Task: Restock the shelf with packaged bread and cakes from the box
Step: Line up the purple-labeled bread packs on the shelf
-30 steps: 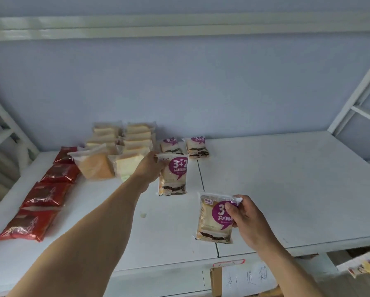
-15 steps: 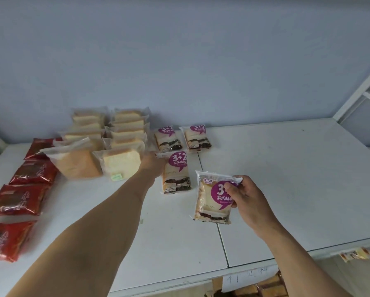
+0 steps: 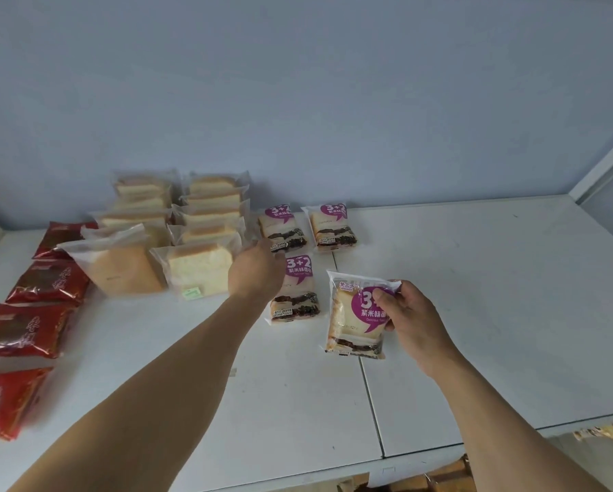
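The right hand (image 3: 409, 323) is gripping a purple-labelled bread pack (image 3: 356, 316) by its right edge, fingers curled round it, just above the white shelf (image 3: 475, 296). Left of and behind that pack, the left hand (image 3: 257, 273) is resting over another pack (image 3: 296, 291); its finger state is unclear. Behind that pack, two more (image 3: 282, 227) are lying near the wall.

glossy red foil packets (image 3: 46, 284), matt white shelf (image 3: 475, 296)

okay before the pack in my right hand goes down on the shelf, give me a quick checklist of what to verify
1. Right hand grips the purple-label pack: ok.
2. Bare shelf right of the front purple pack: ok.
3. Back row of two purple packs lying in line: ok.
4. Left hand off the front purple pack: cannot tell, it overlaps its corner.
5. Label faces up: ok.
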